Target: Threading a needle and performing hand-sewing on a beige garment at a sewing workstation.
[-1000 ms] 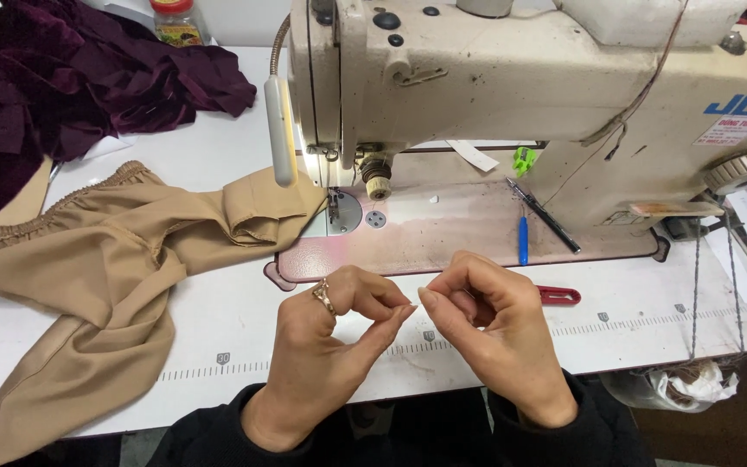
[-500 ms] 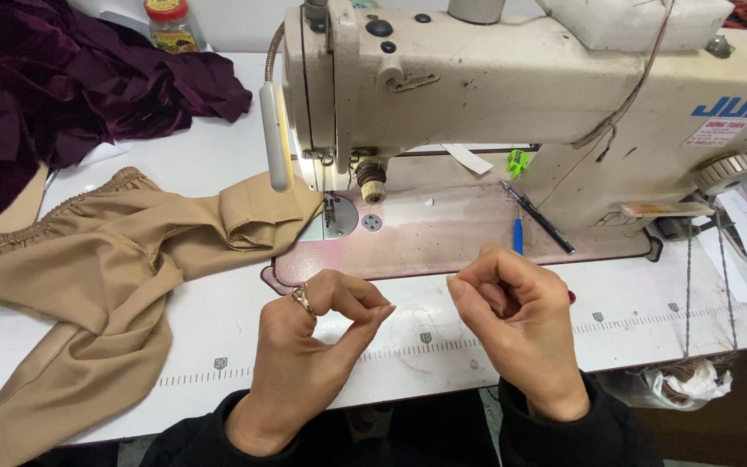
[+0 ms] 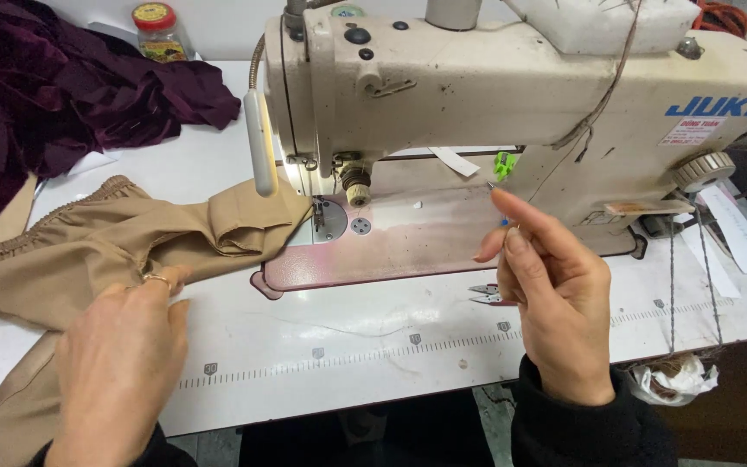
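Tan fabric [image 3: 88,251] is pressed flat on the white worktop [image 3: 373,337] under the open left hand [image 3: 118,355]; a small needle [image 3: 491,185] is pinched by the right hand [image 3: 551,294], raised before the sewing machine [image 3: 494,86]

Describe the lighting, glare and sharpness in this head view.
Head view: the machine lamp lights the needle area and tan fabric brightly; a pale sheen lies on the pink bed plate; both hands, left hand and right hand, look sharp; the dark velvet loses detail.
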